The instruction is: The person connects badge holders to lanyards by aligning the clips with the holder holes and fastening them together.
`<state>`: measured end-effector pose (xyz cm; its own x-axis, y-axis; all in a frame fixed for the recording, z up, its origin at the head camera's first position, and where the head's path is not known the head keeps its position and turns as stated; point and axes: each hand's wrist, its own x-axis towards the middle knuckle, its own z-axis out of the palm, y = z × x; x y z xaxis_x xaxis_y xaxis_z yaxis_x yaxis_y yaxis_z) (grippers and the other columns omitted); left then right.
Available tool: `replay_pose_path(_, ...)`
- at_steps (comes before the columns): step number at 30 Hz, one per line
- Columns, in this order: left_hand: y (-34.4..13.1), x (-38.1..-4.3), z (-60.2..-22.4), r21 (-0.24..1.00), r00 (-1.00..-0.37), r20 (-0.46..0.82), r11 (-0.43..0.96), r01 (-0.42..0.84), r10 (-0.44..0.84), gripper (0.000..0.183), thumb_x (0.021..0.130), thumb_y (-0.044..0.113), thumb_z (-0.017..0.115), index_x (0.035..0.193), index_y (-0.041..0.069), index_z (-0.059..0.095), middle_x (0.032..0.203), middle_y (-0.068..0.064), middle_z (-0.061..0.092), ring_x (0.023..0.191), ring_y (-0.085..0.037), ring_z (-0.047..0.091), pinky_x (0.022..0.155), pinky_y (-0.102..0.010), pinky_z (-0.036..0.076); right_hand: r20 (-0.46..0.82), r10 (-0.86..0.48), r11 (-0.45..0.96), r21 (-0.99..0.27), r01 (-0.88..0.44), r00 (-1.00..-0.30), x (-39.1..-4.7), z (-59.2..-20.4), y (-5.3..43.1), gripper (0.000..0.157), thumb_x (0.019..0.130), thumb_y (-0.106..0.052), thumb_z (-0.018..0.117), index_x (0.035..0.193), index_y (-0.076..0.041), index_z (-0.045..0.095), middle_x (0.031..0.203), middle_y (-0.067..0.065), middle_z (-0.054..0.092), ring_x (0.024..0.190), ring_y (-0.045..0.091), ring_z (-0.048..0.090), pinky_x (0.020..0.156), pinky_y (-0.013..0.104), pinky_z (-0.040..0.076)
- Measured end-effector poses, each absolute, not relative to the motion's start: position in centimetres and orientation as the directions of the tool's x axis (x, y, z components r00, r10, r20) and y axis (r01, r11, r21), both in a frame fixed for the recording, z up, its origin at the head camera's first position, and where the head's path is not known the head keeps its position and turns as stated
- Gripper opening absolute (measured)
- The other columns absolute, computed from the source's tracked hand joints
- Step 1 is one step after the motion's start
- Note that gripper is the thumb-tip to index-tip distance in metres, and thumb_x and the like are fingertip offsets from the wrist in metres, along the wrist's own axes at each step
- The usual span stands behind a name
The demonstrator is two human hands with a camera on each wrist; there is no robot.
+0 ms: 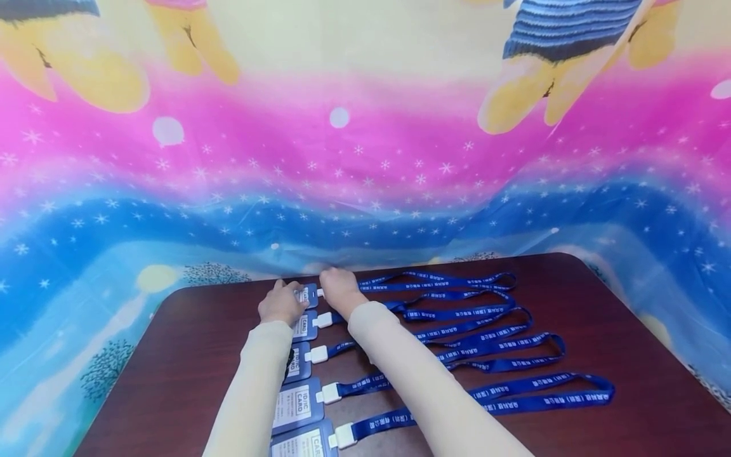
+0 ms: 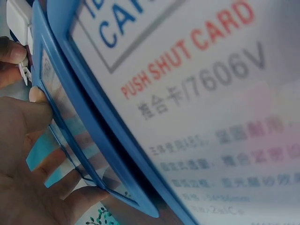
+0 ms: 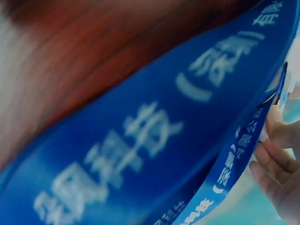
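My left hand (image 1: 281, 303) grips the farthest blue ID card holder (image 1: 310, 294) at the back of the table. Its thumb lies on the holder's near edge in the left wrist view, with the fingers around the other side. Just to the right, my right hand (image 1: 341, 289) pinches a small white clip (image 2: 24, 70) at that holder's end. The holder's blue lanyard (image 1: 431, 276) with white lettering runs off to the right. A nearer card holder (image 2: 197, 108) fills much of the left wrist view. Another lanyard (image 3: 126, 136) crosses close before the right wrist camera.
Several more card holders (image 1: 316, 406) lie in a column toward the front, each with a white buckle (image 1: 330, 393) and a looped lanyard (image 1: 548, 400) stretched rightward. The dark wooden table (image 1: 617, 355) ends at a patterned cloth (image 1: 365, 216) behind.
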<state>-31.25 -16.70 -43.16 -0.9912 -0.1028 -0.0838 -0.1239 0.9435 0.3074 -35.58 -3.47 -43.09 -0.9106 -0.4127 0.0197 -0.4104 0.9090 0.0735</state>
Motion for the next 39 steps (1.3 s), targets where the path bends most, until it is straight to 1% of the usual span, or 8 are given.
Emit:
replay_pose_path(6,-16.8,-31.2,-43.5,0.303,-0.992,-0.084,0.946,-0.117,-0.096,0.046,0.094,0.030,0.068,0.137,0.014,0.059,0.143,-0.025,0.042,0.115,-0.043,0.055,0.084,-0.062,0.049,-0.017,-0.507,0.833,0.249,-0.494,-0.862,-35.1,-42.5,-4.0,0.018,0.099,-0.022,0.063,0.113,-0.023,0.074,0.108,0.000,0.067,0.098,0.018,0.064,0.083,0.035,0.056)
replay_pose_path(10,-16.8,-31.2,-43.6,0.304,-0.993,-0.075,0.946,-0.109,-0.091,0.047,0.094,0.032,0.068,0.137,0.015,0.060,0.139,-0.023,0.045,0.115,-0.042,0.055,0.084,-0.061,0.049,-0.026,-0.527,0.809,0.290,-0.511,-0.849,-35.0,-42.3,-4.3,0.020,0.099,-0.022,0.063,0.116,-0.023,0.073,0.109,-0.001,0.068,0.100,0.016,0.063,0.084,0.034,0.055)
replay_pose_path(16,-16.7,-31.1,-43.7,0.299,-0.994,-0.061,0.948,-0.108,-0.094,0.045,0.093,0.032,0.070,0.134,0.014,0.062,0.133,-0.021,0.049,0.112,-0.040,0.056,0.084,-0.060,0.049,-0.058,-0.509,0.829,0.237,-0.507,-0.859,-35.0,-42.0,-4.1,0.020,0.100,-0.023,0.062,0.117,-0.021,0.072,0.111,0.000,0.066,0.098,0.014,0.065,0.080,0.031,0.056)
replay_pose_path(25,-16.6,-30.9,-43.4,0.299,-0.993,-0.063,0.948,-0.114,-0.100,0.045,0.094,0.031,0.069,0.135,0.014,0.061,0.134,-0.021,0.048,0.114,-0.039,0.055,0.084,-0.060,0.049,-0.063,-0.517,0.826,0.226,-0.517,-0.854,-35.0,-41.7,-4.2,0.020,0.101,-0.023,0.060,0.117,-0.019,0.071,0.113,0.003,0.064,0.098,0.017,0.065,0.080,0.033,0.057)
replay_pose_path(32,-16.7,-30.8,-43.5,0.310,-0.993,-0.064,0.944,-0.110,-0.095,0.046,0.094,0.030,0.069,0.135,0.014,0.060,0.137,-0.022,0.047,0.117,-0.040,0.054,0.086,-0.060,0.048,-0.038,-0.558,0.810,0.192,-0.554,-0.829,-35.1,-42.3,-3.8,0.016,0.099,-0.019,0.062,0.112,-0.019,0.073,0.109,0.000,0.067,0.097,0.015,0.065,0.082,0.032,0.056)
replay_pose_path(35,-16.8,-30.8,-43.6,0.307,-0.994,-0.061,0.946,-0.105,-0.091,0.046,0.094,0.031,0.068,0.136,0.014,0.060,0.139,-0.022,0.046,0.117,-0.039,0.054,0.086,-0.060,0.048,-0.019,-0.572,0.807,0.168,-0.567,-0.820,-35.3,-42.7,-3.5,0.016,0.099,-0.016,0.062,0.111,-0.018,0.073,0.109,0.000,0.066,0.099,0.015,0.064,0.085,0.031,0.055)
replay_pose_path(39,-16.9,-31.0,-43.6,0.301,-0.994,-0.059,0.948,-0.102,-0.088,0.047,0.095,0.032,0.068,0.137,0.015,0.059,0.141,-0.021,0.045,0.118,-0.039,0.053,0.086,-0.060,0.048,0.019,-0.581,0.808,0.139,-0.573,-0.814,-35.4,-43.0,-3.5,0.015,0.099,-0.014,0.062,0.109,-0.016,0.073,0.107,0.002,0.066,0.099,0.016,0.064,0.084,0.030,0.055)
